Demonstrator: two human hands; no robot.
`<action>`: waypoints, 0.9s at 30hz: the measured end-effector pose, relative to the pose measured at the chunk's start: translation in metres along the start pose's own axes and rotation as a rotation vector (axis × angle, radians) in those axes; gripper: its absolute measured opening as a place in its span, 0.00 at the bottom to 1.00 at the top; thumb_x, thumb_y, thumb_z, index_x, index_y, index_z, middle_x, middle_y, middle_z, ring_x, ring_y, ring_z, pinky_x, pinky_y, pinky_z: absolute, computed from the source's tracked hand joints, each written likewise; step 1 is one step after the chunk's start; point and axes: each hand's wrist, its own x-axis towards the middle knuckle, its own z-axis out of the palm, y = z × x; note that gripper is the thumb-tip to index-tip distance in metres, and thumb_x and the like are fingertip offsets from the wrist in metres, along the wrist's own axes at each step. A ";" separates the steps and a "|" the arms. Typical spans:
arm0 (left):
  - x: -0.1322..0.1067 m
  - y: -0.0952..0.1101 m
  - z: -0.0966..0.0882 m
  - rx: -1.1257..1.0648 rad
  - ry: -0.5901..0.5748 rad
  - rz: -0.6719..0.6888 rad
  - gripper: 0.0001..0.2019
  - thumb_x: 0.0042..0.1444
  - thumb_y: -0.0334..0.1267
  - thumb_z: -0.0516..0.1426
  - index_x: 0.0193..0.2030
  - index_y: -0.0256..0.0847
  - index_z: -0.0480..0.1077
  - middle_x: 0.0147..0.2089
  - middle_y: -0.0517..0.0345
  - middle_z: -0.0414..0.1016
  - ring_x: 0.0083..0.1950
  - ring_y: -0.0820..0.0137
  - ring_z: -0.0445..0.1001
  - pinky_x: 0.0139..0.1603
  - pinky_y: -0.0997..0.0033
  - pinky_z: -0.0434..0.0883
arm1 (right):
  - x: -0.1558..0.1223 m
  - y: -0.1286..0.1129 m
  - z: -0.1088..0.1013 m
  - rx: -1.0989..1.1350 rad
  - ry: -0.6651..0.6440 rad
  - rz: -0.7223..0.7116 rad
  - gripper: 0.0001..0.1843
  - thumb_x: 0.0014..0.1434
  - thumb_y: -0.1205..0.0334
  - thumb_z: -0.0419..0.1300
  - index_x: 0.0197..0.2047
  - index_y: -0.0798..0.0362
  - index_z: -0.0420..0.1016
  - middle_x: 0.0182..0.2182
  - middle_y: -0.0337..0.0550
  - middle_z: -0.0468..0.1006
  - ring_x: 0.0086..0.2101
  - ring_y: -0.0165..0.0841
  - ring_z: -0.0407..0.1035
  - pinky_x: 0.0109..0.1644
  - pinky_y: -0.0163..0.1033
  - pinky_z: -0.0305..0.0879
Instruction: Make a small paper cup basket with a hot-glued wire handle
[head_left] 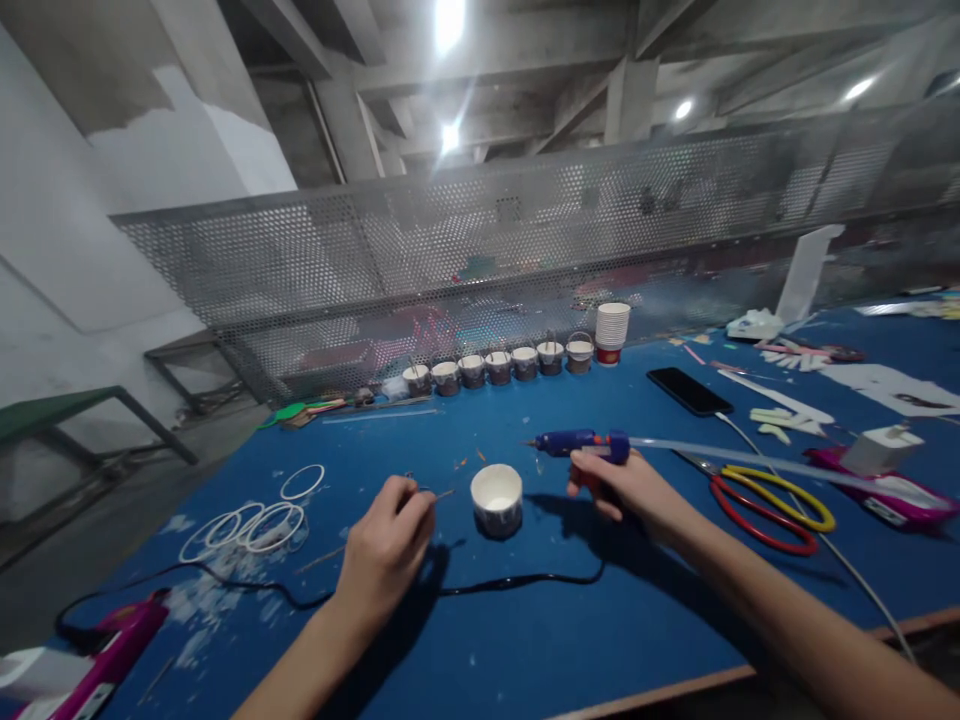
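My right hand is wrapped round the handle of a blue hot glue gun. Its nozzle points left, and a long clear glue stick sticks out of its back. A small paper cup, white inside with a dark patterned outside, stands upright on the table between my hands. To the left of the cup, my left hand pinches a thin brownish twig-like piece, whose tip points towards the cup. Neither hand touches the cup.
Behind stand a row of similar cups and a cup stack. White rings lie left. Scissors, a phone and a magenta power strip are right. A black cord crosses the blue table.
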 end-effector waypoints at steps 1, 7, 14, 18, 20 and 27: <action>0.004 -0.004 -0.001 0.017 0.001 0.021 0.09 0.59 0.30 0.48 0.32 0.39 0.68 0.31 0.57 0.64 0.28 0.76 0.66 0.29 0.80 0.66 | 0.008 -0.001 -0.006 -0.051 0.013 0.004 0.20 0.53 0.46 0.56 0.25 0.56 0.70 0.26 0.44 0.76 0.11 0.20 0.53 0.16 0.31 0.50; 0.029 -0.022 0.002 0.145 -0.012 0.180 0.12 0.58 0.29 0.47 0.29 0.39 0.68 0.30 0.57 0.65 0.28 0.75 0.66 0.28 0.80 0.66 | 0.044 0.011 -0.015 -0.542 0.155 -0.035 0.13 0.54 0.56 0.53 0.27 0.55 0.73 0.19 0.41 0.73 0.19 0.29 0.64 0.23 0.33 0.57; 0.047 -0.031 0.000 0.220 -0.022 0.247 0.11 0.57 0.30 0.48 0.29 0.40 0.70 0.29 0.57 0.68 0.27 0.74 0.66 0.26 0.79 0.63 | 0.076 0.022 0.001 -0.765 0.254 -0.092 0.12 0.54 0.56 0.55 0.36 0.52 0.76 0.36 0.47 0.78 0.37 0.40 0.70 0.38 0.37 0.60; 0.054 -0.027 -0.002 0.227 -0.013 0.286 0.11 0.57 0.30 0.49 0.30 0.41 0.70 0.28 0.59 0.69 0.26 0.75 0.65 0.26 0.78 0.61 | 0.091 0.028 0.006 -0.816 0.230 -0.051 0.15 0.57 0.54 0.52 0.35 0.52 0.77 0.37 0.48 0.79 0.40 0.41 0.71 0.40 0.38 0.61; 0.057 -0.022 -0.003 0.236 -0.010 0.329 0.11 0.57 0.29 0.49 0.29 0.41 0.70 0.27 0.59 0.69 0.25 0.74 0.63 0.26 0.76 0.60 | 0.094 0.032 0.008 -0.832 0.226 -0.035 0.17 0.58 0.53 0.50 0.35 0.52 0.77 0.37 0.49 0.79 0.40 0.43 0.71 0.41 0.40 0.61; 0.061 -0.016 -0.006 0.221 -0.048 0.519 0.11 0.57 0.26 0.49 0.34 0.39 0.72 0.27 0.56 0.71 0.26 0.71 0.63 0.28 0.71 0.60 | 0.069 0.040 -0.012 -0.743 0.285 -0.059 0.16 0.53 0.50 0.55 0.39 0.50 0.75 0.37 0.48 0.77 0.38 0.41 0.71 0.42 0.41 0.62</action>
